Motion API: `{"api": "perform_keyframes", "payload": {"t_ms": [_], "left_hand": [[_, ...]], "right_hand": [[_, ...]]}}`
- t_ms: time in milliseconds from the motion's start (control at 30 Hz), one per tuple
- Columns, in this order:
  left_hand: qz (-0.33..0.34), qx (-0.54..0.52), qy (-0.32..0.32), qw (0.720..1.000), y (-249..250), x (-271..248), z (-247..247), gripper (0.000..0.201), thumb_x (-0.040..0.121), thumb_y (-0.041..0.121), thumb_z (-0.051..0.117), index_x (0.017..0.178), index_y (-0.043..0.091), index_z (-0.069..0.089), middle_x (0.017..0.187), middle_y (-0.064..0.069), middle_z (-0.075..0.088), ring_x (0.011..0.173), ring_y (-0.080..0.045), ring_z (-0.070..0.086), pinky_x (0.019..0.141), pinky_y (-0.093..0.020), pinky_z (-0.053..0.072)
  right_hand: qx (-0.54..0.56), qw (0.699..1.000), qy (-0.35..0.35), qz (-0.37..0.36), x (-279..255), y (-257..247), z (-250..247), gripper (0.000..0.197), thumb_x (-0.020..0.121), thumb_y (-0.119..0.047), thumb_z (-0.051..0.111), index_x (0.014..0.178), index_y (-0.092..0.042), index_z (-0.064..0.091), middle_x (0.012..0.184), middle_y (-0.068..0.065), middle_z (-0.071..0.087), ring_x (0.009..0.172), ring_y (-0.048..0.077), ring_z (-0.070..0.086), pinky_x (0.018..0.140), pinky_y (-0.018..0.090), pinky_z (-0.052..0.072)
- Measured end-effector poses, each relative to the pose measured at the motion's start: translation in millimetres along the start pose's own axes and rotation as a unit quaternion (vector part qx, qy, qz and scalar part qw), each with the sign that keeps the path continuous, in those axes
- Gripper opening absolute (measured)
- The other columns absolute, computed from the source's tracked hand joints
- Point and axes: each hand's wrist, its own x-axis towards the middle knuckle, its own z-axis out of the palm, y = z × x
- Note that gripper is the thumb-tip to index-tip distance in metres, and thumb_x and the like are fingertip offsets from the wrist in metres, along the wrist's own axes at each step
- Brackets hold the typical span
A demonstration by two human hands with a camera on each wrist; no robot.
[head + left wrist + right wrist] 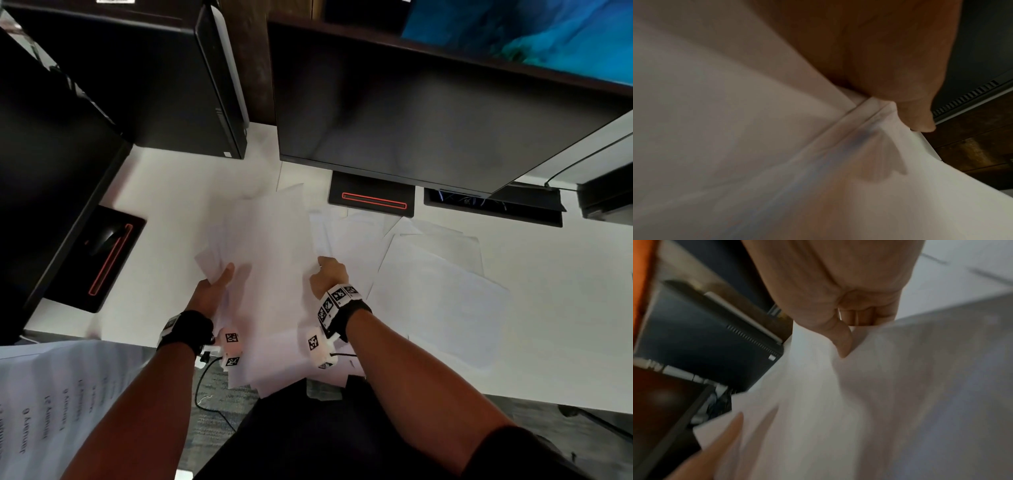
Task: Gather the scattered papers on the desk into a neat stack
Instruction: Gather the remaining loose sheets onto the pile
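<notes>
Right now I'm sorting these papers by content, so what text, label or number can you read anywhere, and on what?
Printed sheet at lower left: rows of text, blurred and upside down, not readable.
Wrist markers: black-and-white codes, no words.
Label on the computer tower: too small to read.
Papers in the hands: no print shows.

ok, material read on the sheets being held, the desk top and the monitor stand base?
Held sheets: thin white paper, matte; they buckle at the right hand and let light through near the left hand.
Desk top: smooth white, probably laminate; core not visible.
Monitor stand base: black, likely matte plastic, with a red trim slot.
</notes>
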Motion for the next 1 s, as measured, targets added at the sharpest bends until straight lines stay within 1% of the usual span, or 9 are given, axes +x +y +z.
{"api": "perform_keyframes", "payload": {"t_ms": [133, 233, 300, 433, 600, 700, 800, 900, 1000], "left_hand": [[0.008, -0.007, -0.028, 1.0, -5.6, 2.1, -5.4, 0.052, 0.068, 0.036, 0.091, 0.106, 0.005, 0.074, 0.1, -0.015, 0.077, 0.094, -0.034, 0.073, 0.092, -0.053, 0.056], [0.02, 0.026, -0.023, 0.999, -5.4, 0.5, -2.0, 0.04, 0.07, 0.011, 0.088, 0.104, -0.003, 0.072, 0.094, -0.018, 0.076, 0.074, -0.027, 0.073, 0.071, -0.038, 0.061], [0.029, 0.051, -0.013, 0.998, -2.8, -0.4, 0.0, 0.035, 0.078, 0.001, 0.081, 0.109, -0.006, 0.068, 0.094, -0.018, 0.074, 0.068, -0.022, 0.068, 0.067, -0.031, 0.055], [0.05, 0.099, -0.008, 0.994, -2.8, 2.5, 2.4, 0.039, 0.08, -0.001, 0.078, 0.117, -0.009, 0.065, 0.106, -0.019, 0.067, 0.072, -0.02, 0.061, 0.069, -0.028, 0.048], [0.056, 0.177, 0.031, 0.982, -3.1, 13.8, 1.0, 0.045, 0.074, 0.011, 0.087, 0.11, -0.009, 0.068, 0.103, -0.016, 0.07, 0.09, -0.028, 0.065, 0.08, -0.035, 0.05], [0.054, 0.229, 0.053, 0.971, -1.5, 21.3, -1.4, 0.053, 0.067, 0.021, 0.092, 0.109, -0.004, 0.071, 0.108, -0.022, 0.073, 0.098, -0.032, 0.069, 0.089, -0.043, 0.054], [0.056, 0.257, 0.044, 0.964, 1.8, 21.2, 1.2, 0.05, 0.071, 0.02, 0.09, 0.11, -0.004, 0.07, 0.108, -0.023, 0.072, 0.093, -0.032, 0.068, 0.086, -0.043, 0.052], [0.061, 0.246, 0.039, 0.967, 0.8, 19.6, 0.9, 0.046, 0.077, 0.013, 0.085, 0.114, -0.007, 0.068, 0.11, -0.025, 0.07, 0.093, -0.029, 0.065, 0.083, -0.038, 0.048], [0.056, 0.232, 0.033, 0.971, -3.1, 19.4, -1.3, 0.046, 0.078, 0.012, 0.084, 0.115, -0.008, 0.068, 0.113, -0.026, 0.07, 0.093, -0.029, 0.065, 0.084, -0.04, 0.049]], "right_hand": [[-0.047, 0.998, -0.027, -0.036, -8.7, 15.8, 0.6, 0.05, 0.09, -0.009, 0.057, 0.14, -0.012, 0.05, 0.139, 0.011, 0.055, 0.127, 0.029, 0.054, 0.106, 0.031, 0.044], [-0.017, 0.997, -0.025, -0.067, -4.8, 32.1, -2.2, 0.033, 0.088, -0.036, 0.068, 0.115, -0.018, 0.064, 0.113, 0.005, 0.07, 0.108, 0.024, 0.064, 0.095, 0.033, 0.051], [-0.006, 0.997, 0.048, -0.056, 7.6, 54.6, -26.7, 0.022, 0.09, -0.037, 0.061, 0.103, -0.021, 0.069, 0.104, 0.004, 0.073, 0.101, 0.025, 0.067, 0.09, 0.033, 0.053], [-0.164, 0.969, 0.183, 0.024, 38.7, 136.1, -111.4, 0.039, 0.085, -0.013, 0.062, 0.122, -0.021, 0.058, 0.127, 0.009, 0.052, 0.119, 0.031, 0.052, 0.096, 0.041, 0.047], [-0.288, 0.939, 0.169, 0.086, 62.5, 211.7, -180.3, 0.096, 0.069, -0.043, 0.084, 0.145, -0.019, 0.03, 0.142, 0.01, 0.037, 0.13, 0.034, 0.04, 0.107, 0.048, 0.036], [-0.327, 0.93, 0.155, 0.054, 68.9, 220.4, -189.2, 0.086, 0.069, -0.044, 0.083, 0.139, -0.019, 0.038, 0.134, 0.009, 0.047, 0.126, 0.031, 0.046, 0.105, 0.046, 0.034], [-0.261, 0.958, 0.118, 0.033, 73.4, 226.9, -192.7, 0.062, 0.083, -0.038, 0.073, 0.139, -0.025, 0.049, 0.136, 0.006, 0.055, 0.126, 0.028, 0.051, 0.104, 0.04, 0.039], [-0.131, 0.98, 0.137, 0.058, 73.3, 242.8, -203.1, 0.049, 0.087, -0.032, 0.068, 0.135, -0.028, 0.057, 0.134, 0.006, 0.06, 0.123, 0.03, 0.057, 0.103, 0.036, 0.046], [-0.107, 0.969, 0.186, 0.124, 69.6, 259.8, -211.5, 0.05, 0.088, -0.033, 0.067, 0.134, -0.017, 0.058, 0.133, 0.015, 0.051, 0.122, 0.037, 0.053, 0.102, 0.042, 0.047]]}}
